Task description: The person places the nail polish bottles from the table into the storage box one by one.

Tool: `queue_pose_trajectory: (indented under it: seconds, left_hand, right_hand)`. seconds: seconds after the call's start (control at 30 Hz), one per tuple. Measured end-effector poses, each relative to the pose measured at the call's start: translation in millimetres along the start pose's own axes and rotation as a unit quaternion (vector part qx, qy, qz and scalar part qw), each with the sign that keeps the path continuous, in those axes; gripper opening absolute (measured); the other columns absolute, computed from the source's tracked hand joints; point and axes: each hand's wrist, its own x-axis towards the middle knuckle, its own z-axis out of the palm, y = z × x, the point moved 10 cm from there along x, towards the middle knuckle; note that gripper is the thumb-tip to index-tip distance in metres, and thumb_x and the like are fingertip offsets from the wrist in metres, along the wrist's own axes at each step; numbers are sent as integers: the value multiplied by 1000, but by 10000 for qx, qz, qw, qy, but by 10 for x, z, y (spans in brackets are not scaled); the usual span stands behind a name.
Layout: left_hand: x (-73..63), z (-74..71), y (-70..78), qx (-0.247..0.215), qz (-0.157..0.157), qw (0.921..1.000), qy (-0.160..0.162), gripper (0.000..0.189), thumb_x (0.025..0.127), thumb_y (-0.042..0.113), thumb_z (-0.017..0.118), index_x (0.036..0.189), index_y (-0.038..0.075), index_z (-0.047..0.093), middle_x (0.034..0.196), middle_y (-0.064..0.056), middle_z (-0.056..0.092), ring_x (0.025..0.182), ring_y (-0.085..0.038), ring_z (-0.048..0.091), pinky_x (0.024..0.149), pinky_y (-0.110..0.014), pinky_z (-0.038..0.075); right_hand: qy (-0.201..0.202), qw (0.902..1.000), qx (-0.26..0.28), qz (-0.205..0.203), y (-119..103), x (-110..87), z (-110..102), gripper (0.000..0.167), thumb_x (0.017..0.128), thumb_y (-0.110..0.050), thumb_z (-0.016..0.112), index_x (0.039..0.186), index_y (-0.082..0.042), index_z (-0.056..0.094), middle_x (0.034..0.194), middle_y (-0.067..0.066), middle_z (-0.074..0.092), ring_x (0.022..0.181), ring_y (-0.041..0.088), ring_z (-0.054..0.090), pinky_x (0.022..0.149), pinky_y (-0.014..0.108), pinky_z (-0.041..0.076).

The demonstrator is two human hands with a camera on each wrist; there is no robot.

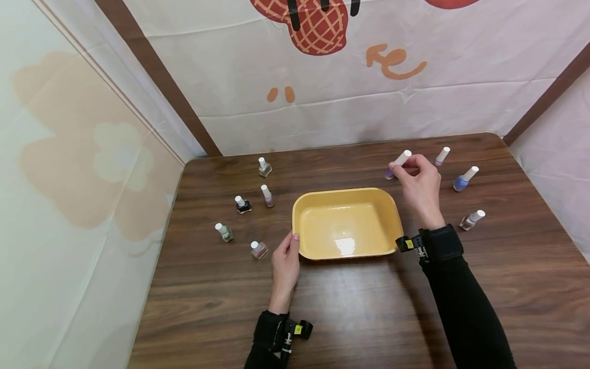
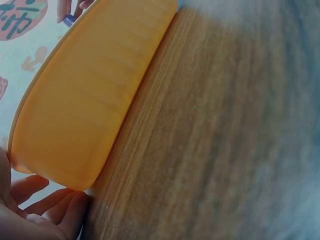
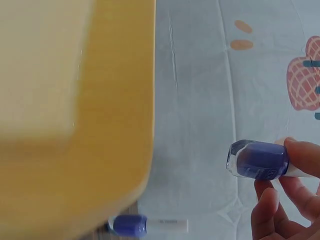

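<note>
A yellow tray (image 1: pixel 348 193) lies on the wooden table. My left hand (image 1: pixel 286 264) grips its left end, thumb at the rim; in the left wrist view the fingers (image 2: pixel 62 207) curl against the tray's outer corner. Beyond the tray's back right corner, my right hand (image 1: pixel 420 184) pinches a purple nail polish bottle (image 3: pixel 260 160) with a white cap (image 1: pixel 403 157). The right wrist view shows this bottle raised, thumb and fingers near its neck. Nothing lies inside the tray.
Right of the tray stand a pale purple bottle (image 1: pixel 441 156), a blue bottle (image 1: pixel 462 182) and a brownish one (image 1: pixel 469 221). Several more polish bottles stand on the left, among them a black one (image 1: pixel 243 206) and a pinkish one (image 1: pixel 259 250). A printed cloth (image 1: pixel 322 118) hangs behind the table.
</note>
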Motion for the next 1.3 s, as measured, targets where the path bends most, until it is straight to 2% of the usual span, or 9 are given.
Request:
queue_pose_trajectory:
  seconds: [0.2, 0.33, 0.4, 0.47, 0.6, 0.77, 0.9, 1.03, 1.3]
  left_hand:
    - [-17, -4, 1, -176, -105, 9998, 54, 43, 99, 36, 54, 130, 7, 61, 131, -11, 62, 119, -20, 60, 100, -39, 49]
    - [-18, -16, -40, -357, -314, 9988, 136, 45, 97, 39, 55, 130, 8, 61, 132, -10, 61, 122, -20, 58, 101, -39, 48]
    - [2, -15, -107, -456, -381, 9980, 193, 46, 96, 40, 57, 130, 9, 61, 131, -10, 62, 121, -19, 59, 101, -38, 48]
    - [3, -20, -105, -514, -386, 9977, 234, 45, 96, 38, 58, 128, 7, 62, 130, -11, 63, 120, -19, 59, 101, -37, 48]
    - [-4, -25, -109, -422, -476, 9977, 217, 46, 96, 40, 57, 129, 7, 62, 131, -11, 62, 122, -20, 59, 102, -38, 48]
    - [-8, -31, -162, -255, -675, 9973, 118, 50, 96, 46, 55, 131, 10, 61, 135, -8, 60, 127, -19, 54, 106, -39, 44]
    - [-20, -14, -152, -547, -500, 9972, -62, 46, 96, 36, 58, 132, 7, 59, 135, -11, 59, 127, -19, 54, 107, -38, 43]
    - [-32, 7, -132, -897, -374, 9950, -236, 44, 95, 27, 60, 133, 5, 58, 134, -13, 59, 124, -19, 56, 105, -34, 44]
    - [-26, -9, -132, -821, -275, 9959, -273, 43, 96, 29, 59, 133, 6, 58, 136, -13, 58, 125, -20, 56, 105, -34, 45]
  right_hand:
    - [-161, 9998, 97, -41, -76, -41, 127, 37, 88, -41, 68, 100, -7, 64, 92, 5, 64, 76, 8, 54, 64, 19, 41]
    - [-233, 9995, 161, -117, -137, -55, 231, 35, 87, -40, 69, 98, -7, 65, 86, 2, 62, 75, 12, 53, 63, 21, 39]
    - [-312, 9993, 146, -148, -158, -60, 291, 35, 87, -39, 70, 99, -6, 65, 87, 4, 62, 76, 14, 53, 63, 22, 40]
    - [-418, 9989, 162, -169, -175, -68, 353, 35, 88, -39, 70, 101, -6, 65, 91, 7, 64, 78, 16, 55, 64, 22, 41]
    - [-605, 9977, 175, -262, -225, -94, 469, 35, 88, -37, 69, 102, -5, 65, 97, 12, 67, 79, 17, 59, 65, 22, 41]
    - [-714, 9967, 154, -356, -286, -134, 593, 31, 88, -34, 70, 99, -6, 65, 98, 13, 68, 73, 10, 57, 63, 21, 41]
    - [-808, 9958, 117, -415, -315, -167, 689, 30, 88, -33, 71, 97, -5, 64, 99, 14, 69, 73, 10, 57, 64, 22, 42]
    - [-984, 9941, 99, -439, -332, -196, 787, 29, 88, -32, 70, 98, -6, 63, 101, 14, 69, 77, 18, 60, 64, 24, 42]
    - [-1247, 9907, 107, -535, -427, -237, 945, 29, 88, -34, 70, 99, -8, 64, 102, 13, 70, 83, 25, 65, 63, 24, 43]
